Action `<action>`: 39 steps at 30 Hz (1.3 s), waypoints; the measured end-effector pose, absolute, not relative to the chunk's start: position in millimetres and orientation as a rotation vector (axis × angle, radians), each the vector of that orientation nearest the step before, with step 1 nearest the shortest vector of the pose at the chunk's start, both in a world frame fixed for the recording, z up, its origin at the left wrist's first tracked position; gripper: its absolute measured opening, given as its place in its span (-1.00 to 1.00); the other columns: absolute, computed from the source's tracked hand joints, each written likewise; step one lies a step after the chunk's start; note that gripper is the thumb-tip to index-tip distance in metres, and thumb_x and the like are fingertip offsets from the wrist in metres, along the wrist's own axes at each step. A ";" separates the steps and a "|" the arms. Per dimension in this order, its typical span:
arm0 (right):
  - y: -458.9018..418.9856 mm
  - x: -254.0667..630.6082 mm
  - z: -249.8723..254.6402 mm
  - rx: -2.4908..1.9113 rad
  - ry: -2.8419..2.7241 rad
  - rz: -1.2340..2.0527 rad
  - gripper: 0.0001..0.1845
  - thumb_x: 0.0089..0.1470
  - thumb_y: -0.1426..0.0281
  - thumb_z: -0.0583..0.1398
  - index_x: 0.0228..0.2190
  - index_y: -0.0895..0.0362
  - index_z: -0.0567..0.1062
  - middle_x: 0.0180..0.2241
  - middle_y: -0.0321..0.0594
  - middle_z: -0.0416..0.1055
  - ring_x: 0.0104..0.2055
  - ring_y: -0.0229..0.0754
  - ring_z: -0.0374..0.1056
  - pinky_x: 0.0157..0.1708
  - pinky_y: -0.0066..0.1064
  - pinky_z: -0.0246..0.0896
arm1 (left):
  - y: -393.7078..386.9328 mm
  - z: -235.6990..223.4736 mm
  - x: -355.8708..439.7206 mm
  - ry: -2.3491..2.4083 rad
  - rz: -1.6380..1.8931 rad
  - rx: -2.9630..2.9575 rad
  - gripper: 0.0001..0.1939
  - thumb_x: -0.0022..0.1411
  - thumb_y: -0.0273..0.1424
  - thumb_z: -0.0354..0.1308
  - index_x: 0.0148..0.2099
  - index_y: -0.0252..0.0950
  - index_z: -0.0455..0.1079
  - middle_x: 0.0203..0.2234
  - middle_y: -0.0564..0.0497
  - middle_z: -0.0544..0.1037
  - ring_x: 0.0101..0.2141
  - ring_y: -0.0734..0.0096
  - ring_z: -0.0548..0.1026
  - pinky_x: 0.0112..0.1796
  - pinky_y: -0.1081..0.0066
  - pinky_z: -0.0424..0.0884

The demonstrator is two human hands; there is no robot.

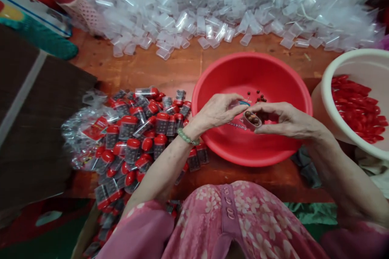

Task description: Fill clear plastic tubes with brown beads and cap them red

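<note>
My right hand (281,120) grips a small clear plastic container (253,120) between thumb and fingers. Its open end faces me and shows several brown balls inside. Close beside it, my left hand (223,110) has its thumb and fingers drawn together, the thumb tip near the container's rim; what they hold, if anything, I cannot make out. Both hands are over a red basin (252,158), where a few loose brown balls (261,98) lie on the bottom near a printed label.
Many red-capped clear containers (132,129) are heaped left of the basin, beside clear plastic bags (79,137). Empty clear containers (209,28) pile along the back of the wooden table (182,66). At right, a white tub (326,85) holds red caps (358,109).
</note>
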State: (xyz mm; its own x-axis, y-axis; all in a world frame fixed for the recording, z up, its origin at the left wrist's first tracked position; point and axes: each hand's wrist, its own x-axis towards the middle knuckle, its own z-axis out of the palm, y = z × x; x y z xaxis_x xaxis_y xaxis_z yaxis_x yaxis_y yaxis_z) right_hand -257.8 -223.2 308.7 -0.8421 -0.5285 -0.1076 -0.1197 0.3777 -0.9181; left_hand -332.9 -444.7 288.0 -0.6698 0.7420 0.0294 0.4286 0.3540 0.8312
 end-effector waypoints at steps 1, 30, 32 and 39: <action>-219.8 -256.8 308.2 -0.548 2.263 -1.459 -0.60 0.16 0.23 0.32 0.00 0.13 0.58 -0.32 -0.24 0.52 -0.32 -0.25 0.38 -0.28 -0.42 0.32 | -446.7 286.0 -332.6 2.162 1.208 1.045 -0.51 0.44 -0.08 0.03 0.10 -0.35 0.53 -0.08 -0.18 0.68 -0.09 0.22 0.62 0.03 0.20 0.47; -234.5 -248.9 318.7 -0.374 2.680 -1.599 -0.78 0.13 0.26 0.38 -0.21 0.11 0.65 -0.40 -0.25 0.60 -0.40 -0.26 0.45 -0.35 -0.43 0.35 | -457.3 298.2 -279.7 1.874 1.807 0.603 -0.77 0.35 -0.32 0.21 -0.03 -0.33 0.52 -0.22 -0.07 0.64 -0.22 0.39 0.56 -0.12 0.36 0.51; -230.4 -247.9 319.0 -0.302 2.707 -1.612 -0.77 0.12 0.25 0.40 -0.21 0.10 0.65 -0.39 -0.25 0.60 -0.40 -0.26 0.45 -0.34 -0.42 0.35 | -458.5 298.3 -282.2 1.798 1.873 0.590 -0.75 0.34 -0.30 0.24 -0.01 -0.33 0.51 -0.22 -0.07 0.64 -0.23 0.40 0.57 -0.09 0.35 0.51; -223.6 -242.8 319.4 -0.160 2.762 -1.584 -0.76 0.12 0.18 0.39 -0.26 0.07 0.66 -0.37 -0.23 0.59 -0.39 -0.21 0.45 -0.32 -0.34 0.39 | -452.4 294.8 -288.3 1.447 1.991 0.426 -0.72 0.26 -0.28 0.36 -0.08 -0.34 0.47 -0.28 -0.04 0.63 -0.29 0.47 0.58 -0.14 0.42 0.52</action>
